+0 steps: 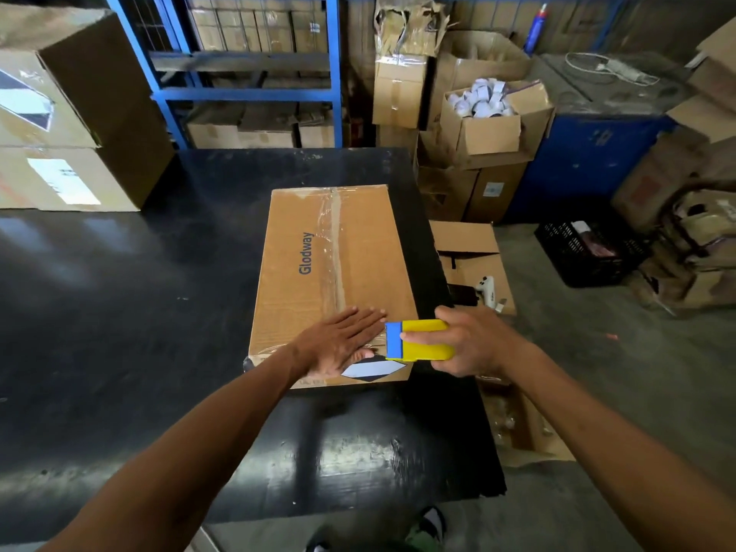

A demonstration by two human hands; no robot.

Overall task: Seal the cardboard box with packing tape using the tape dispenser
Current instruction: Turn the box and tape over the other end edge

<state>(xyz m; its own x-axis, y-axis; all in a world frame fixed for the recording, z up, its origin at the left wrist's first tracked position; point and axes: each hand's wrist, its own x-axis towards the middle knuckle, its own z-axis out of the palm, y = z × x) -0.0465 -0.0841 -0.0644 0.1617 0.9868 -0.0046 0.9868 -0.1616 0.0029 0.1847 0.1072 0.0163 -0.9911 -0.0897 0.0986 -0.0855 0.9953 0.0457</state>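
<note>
Both forearms reaching in from 6 o'clock. Left hand flat, fingers spread, pressing the near end of the brown cardboard box on the black glossy table. Right hand at 3 o'clock of it, wrapped round the yellow-and-blue tape dispenser at the box's near right corner. Clear tape strip already down the centre seam toward 12. Probably just the near edge left to finish, tbh.

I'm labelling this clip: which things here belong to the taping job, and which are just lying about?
In use:
cardboard box
tape dispenser in right hand
left hand flat on box

Lying about:
open box of tape rolls
black crate
stacked cartons
</note>
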